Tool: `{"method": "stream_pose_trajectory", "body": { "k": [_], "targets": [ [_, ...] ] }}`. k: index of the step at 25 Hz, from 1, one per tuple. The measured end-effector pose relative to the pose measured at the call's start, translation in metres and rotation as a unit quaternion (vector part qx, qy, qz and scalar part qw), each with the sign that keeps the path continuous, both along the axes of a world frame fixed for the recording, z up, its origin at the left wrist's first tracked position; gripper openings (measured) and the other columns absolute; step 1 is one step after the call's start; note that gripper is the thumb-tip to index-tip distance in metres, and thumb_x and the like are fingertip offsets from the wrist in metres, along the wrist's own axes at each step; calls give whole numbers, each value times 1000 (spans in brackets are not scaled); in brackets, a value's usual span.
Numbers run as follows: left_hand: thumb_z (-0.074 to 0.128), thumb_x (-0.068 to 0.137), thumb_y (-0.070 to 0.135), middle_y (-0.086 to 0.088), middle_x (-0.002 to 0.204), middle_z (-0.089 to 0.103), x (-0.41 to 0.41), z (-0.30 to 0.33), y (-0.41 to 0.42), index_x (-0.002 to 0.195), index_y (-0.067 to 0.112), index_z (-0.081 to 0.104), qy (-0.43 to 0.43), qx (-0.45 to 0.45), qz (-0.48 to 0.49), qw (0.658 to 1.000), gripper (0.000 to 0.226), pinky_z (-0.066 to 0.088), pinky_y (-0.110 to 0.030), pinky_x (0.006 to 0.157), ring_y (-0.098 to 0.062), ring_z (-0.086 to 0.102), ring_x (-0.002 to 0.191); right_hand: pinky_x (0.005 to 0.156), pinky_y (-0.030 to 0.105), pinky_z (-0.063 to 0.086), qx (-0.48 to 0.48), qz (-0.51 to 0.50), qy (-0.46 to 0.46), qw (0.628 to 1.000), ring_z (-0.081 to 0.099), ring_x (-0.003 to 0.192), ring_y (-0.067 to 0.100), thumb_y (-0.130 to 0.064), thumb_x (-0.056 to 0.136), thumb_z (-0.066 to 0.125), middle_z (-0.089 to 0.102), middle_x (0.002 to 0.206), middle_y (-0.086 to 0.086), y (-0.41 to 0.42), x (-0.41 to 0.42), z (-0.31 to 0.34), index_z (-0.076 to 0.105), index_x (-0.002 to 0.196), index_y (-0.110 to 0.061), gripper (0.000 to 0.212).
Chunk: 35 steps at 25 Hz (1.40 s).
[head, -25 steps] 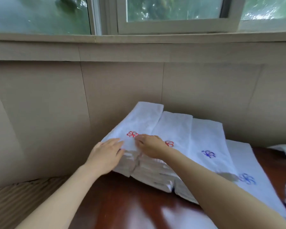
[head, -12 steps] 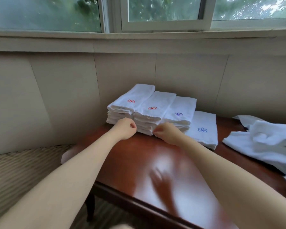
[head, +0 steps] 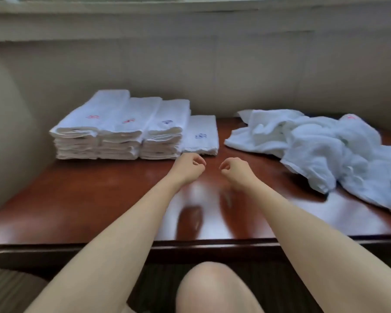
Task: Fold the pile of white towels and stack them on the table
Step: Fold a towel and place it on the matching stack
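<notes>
Folded white towels stand in a row at the back left of the dark red wooden table [head: 88, 199]: three tall stacks [head: 122, 134] side by side and one low stack [head: 201, 136] to their right, with red or blue embroidered marks on top. A crumpled pile of unfolded white towels [head: 325, 150] lies at the back right. My left hand [head: 189, 167] and my right hand [head: 234, 168] hover over the table's middle, just in front of the low stack. Both have curled fingers and hold nothing.
A beige panelled wall [head: 212, 75] closes off the table's far side, with a window sill above. The table's front edge [head: 212, 243] runs across below my forearms. My knee [head: 212, 288] shows under it. A striped seat [head: 9, 290] is at the lower left.
Both hands have left the leftmost stacks and drawn back to the right, to the table's middle. The view has pulled back, and the unfolded pile has come into sight.
</notes>
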<state>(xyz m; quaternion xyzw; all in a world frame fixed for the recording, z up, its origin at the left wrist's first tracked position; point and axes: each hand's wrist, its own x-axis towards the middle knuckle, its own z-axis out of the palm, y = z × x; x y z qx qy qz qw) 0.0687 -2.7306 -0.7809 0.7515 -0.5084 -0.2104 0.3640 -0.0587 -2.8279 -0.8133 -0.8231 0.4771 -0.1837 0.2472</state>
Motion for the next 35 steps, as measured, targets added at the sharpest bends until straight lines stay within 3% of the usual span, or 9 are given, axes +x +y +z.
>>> {"method": "stream_pose_trajectory", "body": {
  "k": [4, 9, 12, 17, 21, 25, 29, 31, 35],
  "targets": [
    [50, 83, 7, -7, 98, 66, -36, -30, -30, 96, 13, 69, 30, 1, -21, 999, 24, 43, -22, 76, -20, 60, 89, 98, 38, 41, 10, -142, 58, 988, 48, 119, 32, -17, 87, 53, 54, 127, 13, -11, -52, -36, 57, 120, -15, 33],
    [51, 85, 10, -3, 93, 62, -94, -23, -72, 99, 13, 68, 60, -25, -78, 995, 22, 45, -25, 76, -21, 60, 93, 106, 47, 27, -219, -345, 45, 911, 30, 134, 32, -13, 90, 53, 34, 144, 16, -50, -108, -7, 44, 135, -20, 47],
    [52, 86, 13, -4, 94, 63, -125, -23, -89, 92, 16, 64, 131, -23, -83, 988, 14, 50, -33, 83, -24, 64, 96, 103, 49, 31, -144, -377, 69, 912, 30, 135, 34, -9, 88, 53, 32, 148, 14, -62, -151, -20, 39, 139, -26, 55],
    [52, 91, 54, -17, 115, 54, -163, -12, -95, 120, 13, 52, 401, 103, -122, 902, 50, 53, -43, 88, -28, 59, 101, 70, 30, 36, -180, -231, -173, 941, 61, 95, 29, -20, 78, 44, 70, 98, 14, -47, -170, -2, 69, 98, -11, 33],
    [51, 91, 51, -13, 94, 69, -141, 1, -96, 102, 8, 66, 581, 35, -157, 798, 47, 54, -35, 82, -22, 67, 84, 59, 19, 33, -100, -42, -231, 967, 47, 60, 1, -12, 87, 62, 54, 61, -8, -8, -134, 20, 54, 61, -21, 29],
    [50, 90, 9, -12, 86, 61, -99, 2, -91, 84, 8, 58, 451, -3, 25, 892, 10, 50, -31, 70, -21, 59, 77, 80, 23, 46, -59, 24, -225, 972, 58, 82, 1, -26, 88, 66, 67, 85, -10, -5, -129, 13, 72, 94, -18, 11],
    [46, 84, -8, -11, 71, 57, -43, 14, -65, 77, 8, 57, 339, 9, 37, 940, 20, 47, -30, 59, -24, 57, 67, 103, 45, 36, -163, -14, 6, 986, 39, 128, 21, -36, 80, 68, 45, 138, 1, -12, -117, 0, 39, 142, -27, 69],
    [46, 84, -10, -11, 71, 55, -15, 18, -45, 75, 8, 56, 278, 14, 30, 960, 23, 46, -28, 57, -24, 55, 65, 102, 46, 35, -148, 0, 153, 977, 38, 129, 24, -34, 82, 62, 42, 138, -1, -7, -102, -8, 35, 141, -30, 64],
    [46, 91, 5, -15, 90, 57, 43, 11, -6, 82, 13, 56, 18, 27, 144, 989, 15, 45, -30, 62, -26, 54, 73, 84, 39, 38, -226, 69, 124, 964, 50, 109, 29, -21, 89, 49, 53, 116, 2, 19, -40, -21, 55, 123, -24, 34]
  ]
}}
